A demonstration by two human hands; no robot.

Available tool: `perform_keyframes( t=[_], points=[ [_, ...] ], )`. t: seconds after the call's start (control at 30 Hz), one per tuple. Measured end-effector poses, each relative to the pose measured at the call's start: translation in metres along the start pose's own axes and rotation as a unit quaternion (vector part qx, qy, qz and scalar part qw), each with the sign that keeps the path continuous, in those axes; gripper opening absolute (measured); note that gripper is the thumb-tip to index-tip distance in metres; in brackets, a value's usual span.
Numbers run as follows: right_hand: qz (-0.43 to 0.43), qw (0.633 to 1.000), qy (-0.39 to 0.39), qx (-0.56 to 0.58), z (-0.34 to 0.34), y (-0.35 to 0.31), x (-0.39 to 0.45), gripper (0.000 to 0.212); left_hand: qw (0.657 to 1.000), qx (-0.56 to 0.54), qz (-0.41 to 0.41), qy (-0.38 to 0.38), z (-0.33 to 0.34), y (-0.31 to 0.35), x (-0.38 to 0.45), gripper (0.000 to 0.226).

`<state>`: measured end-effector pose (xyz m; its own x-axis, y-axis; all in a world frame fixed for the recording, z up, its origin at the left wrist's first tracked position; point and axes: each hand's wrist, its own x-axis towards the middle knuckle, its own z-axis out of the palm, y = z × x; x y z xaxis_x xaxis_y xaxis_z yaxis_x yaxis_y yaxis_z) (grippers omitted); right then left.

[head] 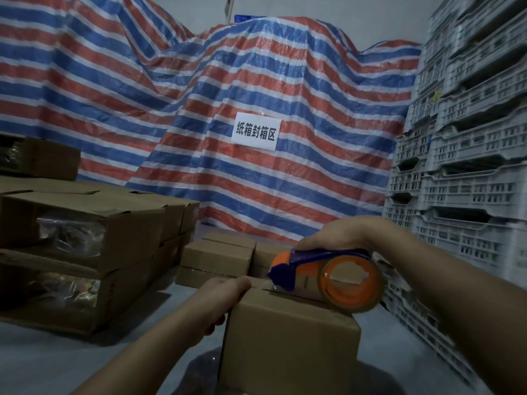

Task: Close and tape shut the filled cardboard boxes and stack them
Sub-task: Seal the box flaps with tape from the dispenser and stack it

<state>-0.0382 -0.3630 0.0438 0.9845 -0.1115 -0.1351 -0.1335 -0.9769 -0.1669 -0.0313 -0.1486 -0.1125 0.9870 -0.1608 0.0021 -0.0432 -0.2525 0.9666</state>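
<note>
A small closed cardboard box (288, 340) stands in front of me, low in the head view. My right hand (339, 233) grips an orange and blue tape dispenser (328, 275) from above, its blade end resting on the box's top seam near the far edge. My left hand (225, 292) holds the box's far left top corner, fingers curled over the edge. Clear tape lies on the seam under the dispenser.
Two small closed boxes (219, 258) sit on the grey floor just beyond. Stacked larger cardboard boxes (94, 238) fill the left. White plastic crates (467, 178) are stacked on the right. A striped tarp (228, 95) with a paper sign (255, 132) hangs behind.
</note>
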Motion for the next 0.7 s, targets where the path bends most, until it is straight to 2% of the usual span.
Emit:
perform_keyframes(
  t=[0.17,0.23,0.37,0.43,0.5,0.57,0.6,0.63,0.7],
  points=[
    [0.034,0.999,0.013,-0.026,-0.015,0.045,-0.015,0.065,1.000,-0.013,0.002,0.008,0.004,0.003,-0.007,0.033],
    [0.035,0.997,0.023,-0.072,-0.011,0.051,-0.013,0.073,1.000,-0.020,-0.001,0.012,0.006,0.004,-0.010,0.032],
    [0.041,0.990,0.026,-0.131,-0.003,0.044,-0.005,0.067,1.000,-0.025,-0.003,0.017,0.007,0.006,-0.015,0.032],
    [0.046,0.989,0.019,-0.136,-0.003,0.042,-0.004,0.066,1.000,0.007,0.013,0.022,0.006,0.007,-0.015,0.033],
    [0.054,0.989,0.023,-0.136,-0.003,0.043,-0.003,0.066,0.992,0.067,0.073,0.079,0.005,0.009,-0.013,0.033],
    [0.059,0.989,0.027,-0.130,-0.001,0.045,0.000,0.067,0.958,0.150,0.170,0.175,0.006,0.012,-0.015,0.030],
    [0.061,0.990,0.027,-0.125,-0.001,0.046,0.001,0.068,0.933,0.196,0.227,0.197,0.009,0.016,-0.021,0.028],
    [0.062,0.990,0.028,-0.120,0.000,0.048,0.001,0.069,0.908,0.243,0.283,0.191,0.013,0.020,-0.027,0.027],
    [0.066,0.991,0.030,-0.110,-0.001,0.050,0.002,0.071,0.865,0.339,0.351,0.117,0.027,0.027,-0.036,0.040]
  ],
)
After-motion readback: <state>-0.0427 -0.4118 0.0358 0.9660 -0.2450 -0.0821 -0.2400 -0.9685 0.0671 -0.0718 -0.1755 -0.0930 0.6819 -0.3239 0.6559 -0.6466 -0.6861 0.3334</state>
